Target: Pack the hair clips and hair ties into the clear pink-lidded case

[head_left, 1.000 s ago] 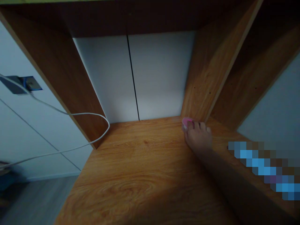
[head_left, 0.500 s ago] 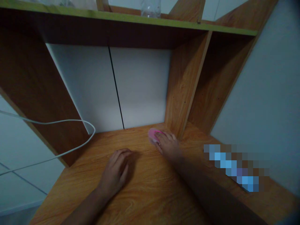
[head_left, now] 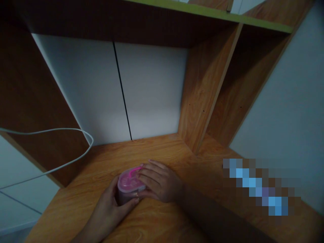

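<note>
A small pink plastic container (head_left: 130, 180) with a translucent lid and a bright pink handle stands on the wooden desk (head_left: 157, 222). My left hand (head_left: 112, 202) is wrapped round its left and near side, the thumb along the front. From the right, my right hand (head_left: 160, 182) grips it, with fingers over the lid by the handle and the thumb low on the side. What is inside the container cannot be made out.
A white cable (head_left: 63, 165) loops in from the left. Wooden uprights (head_left: 199, 98) and a shelf with a yellow-green edge (head_left: 202, 7) frame the white back panel (head_left: 152, 91). A blurred-out blue item (head_left: 255, 185) lies on the desk at right.
My right hand has brought the pink container from the back of the desk towards me and leftward. My left hand has closed round it. The camera view has shifted slightly.
</note>
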Demonstrator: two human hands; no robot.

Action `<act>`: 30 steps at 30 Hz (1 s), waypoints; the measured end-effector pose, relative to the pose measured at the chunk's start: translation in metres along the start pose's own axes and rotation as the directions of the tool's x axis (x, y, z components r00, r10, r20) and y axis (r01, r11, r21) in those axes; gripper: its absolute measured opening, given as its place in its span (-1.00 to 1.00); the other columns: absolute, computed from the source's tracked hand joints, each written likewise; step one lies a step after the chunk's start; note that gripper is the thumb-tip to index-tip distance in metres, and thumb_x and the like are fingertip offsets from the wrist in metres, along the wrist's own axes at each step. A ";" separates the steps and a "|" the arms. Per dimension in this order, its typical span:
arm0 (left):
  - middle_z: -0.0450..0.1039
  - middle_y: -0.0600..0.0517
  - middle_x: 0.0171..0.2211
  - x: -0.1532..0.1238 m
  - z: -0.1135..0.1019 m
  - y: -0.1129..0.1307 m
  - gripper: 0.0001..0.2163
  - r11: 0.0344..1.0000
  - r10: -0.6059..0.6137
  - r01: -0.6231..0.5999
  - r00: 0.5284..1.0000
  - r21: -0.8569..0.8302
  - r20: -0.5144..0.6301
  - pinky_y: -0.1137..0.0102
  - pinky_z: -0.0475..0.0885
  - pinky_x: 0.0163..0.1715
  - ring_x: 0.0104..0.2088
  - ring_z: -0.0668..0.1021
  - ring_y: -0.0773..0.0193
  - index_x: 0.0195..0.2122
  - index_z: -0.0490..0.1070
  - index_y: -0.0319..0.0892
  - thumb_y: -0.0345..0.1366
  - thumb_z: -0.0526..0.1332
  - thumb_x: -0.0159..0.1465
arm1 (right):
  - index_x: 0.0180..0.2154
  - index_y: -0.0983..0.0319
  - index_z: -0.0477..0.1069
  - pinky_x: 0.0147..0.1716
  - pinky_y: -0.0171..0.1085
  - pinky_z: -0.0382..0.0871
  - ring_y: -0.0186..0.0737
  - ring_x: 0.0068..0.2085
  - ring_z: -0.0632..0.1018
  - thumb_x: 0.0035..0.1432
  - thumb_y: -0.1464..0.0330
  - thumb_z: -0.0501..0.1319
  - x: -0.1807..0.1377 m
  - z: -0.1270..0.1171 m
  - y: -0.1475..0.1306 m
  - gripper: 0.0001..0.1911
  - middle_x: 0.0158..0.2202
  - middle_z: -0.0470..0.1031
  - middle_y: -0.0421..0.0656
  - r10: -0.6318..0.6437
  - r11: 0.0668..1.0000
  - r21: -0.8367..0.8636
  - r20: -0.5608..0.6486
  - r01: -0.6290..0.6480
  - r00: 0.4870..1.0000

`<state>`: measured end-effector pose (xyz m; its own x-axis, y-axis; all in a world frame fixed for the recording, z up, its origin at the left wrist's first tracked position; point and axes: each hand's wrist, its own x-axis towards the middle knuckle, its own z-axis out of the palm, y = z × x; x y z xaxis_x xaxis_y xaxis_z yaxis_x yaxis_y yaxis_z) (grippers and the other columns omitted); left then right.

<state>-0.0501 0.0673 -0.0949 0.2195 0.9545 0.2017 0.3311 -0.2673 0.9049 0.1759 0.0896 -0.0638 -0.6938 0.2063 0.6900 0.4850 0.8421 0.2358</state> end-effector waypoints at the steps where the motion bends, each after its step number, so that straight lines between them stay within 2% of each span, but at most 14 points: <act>1: 0.55 -0.13 0.00 -0.001 0.001 0.000 -0.43 0.999 -0.005 0.005 1.000 0.032 -0.018 0.07 0.53 0.01 -0.02 0.61 -0.04 0.08 0.31 -0.14 -0.15 0.43 0.06 | 0.06 0.38 0.39 0.21 -0.07 0.36 -0.06 0.09 0.52 0.32 0.10 0.16 0.000 -0.002 -0.001 -0.50 0.03 0.56 -0.02 -0.009 1.000 -0.012 -0.003 0.009 1.000; 7: 0.62 -0.10 -0.14 -0.007 0.008 0.012 -0.48 0.993 -0.036 0.047 0.995 0.112 -0.098 0.16 0.61 -0.19 -0.19 0.67 -0.03 -0.02 0.40 -0.15 -0.15 0.45 0.01 | 0.08 0.46 0.39 0.17 -0.09 0.42 0.01 0.07 0.54 0.32 0.20 0.16 -0.002 -0.006 -0.009 -0.52 0.02 0.56 0.08 0.006 0.990 -0.142 0.011 -0.005 1.000; 15: 0.61 -0.16 -0.10 -0.010 0.017 0.034 -0.48 0.992 -0.122 0.119 0.987 -0.033 -0.104 0.17 0.61 -0.14 -0.15 0.67 -0.03 -0.03 0.41 -0.21 -0.12 0.44 0.01 | 0.11 0.54 0.36 0.06 -0.03 0.50 0.08 0.06 0.54 0.31 0.35 0.09 -0.004 -0.001 -0.017 -0.55 0.11 0.48 0.21 0.033 0.973 -0.228 0.011 -0.030 0.999; 23: 0.60 -0.13 -0.06 -0.012 0.016 0.030 -0.48 0.991 -0.126 0.121 0.989 -0.059 -0.076 0.19 0.59 -0.07 -0.10 0.65 0.01 0.00 0.38 -0.18 -0.13 0.42 0.05 | 0.08 0.52 0.39 0.04 -0.02 0.49 0.07 0.05 0.54 0.31 0.39 0.07 -0.003 0.002 -0.017 -0.59 0.15 0.44 0.21 0.022 0.975 -0.221 -0.018 -0.025 1.000; 30: 0.57 -0.16 -0.04 -0.012 0.019 0.027 -0.48 0.994 -0.107 0.106 0.992 -0.025 -0.063 0.13 0.57 -0.04 -0.08 0.64 -0.02 0.02 0.34 -0.18 -0.14 0.41 0.07 | 0.07 0.53 0.38 0.06 -0.06 0.47 0.00 0.07 0.54 0.31 0.45 0.03 -0.003 0.000 -0.015 -0.61 0.09 0.50 0.19 0.027 0.992 -0.120 -0.071 -0.036 0.997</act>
<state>-0.0266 0.0462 -0.0795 0.1247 0.9841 0.1266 0.3293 -0.1614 0.9303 0.1711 0.0762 -0.0691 -0.6409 0.1936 0.7428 0.5701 0.7681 0.2916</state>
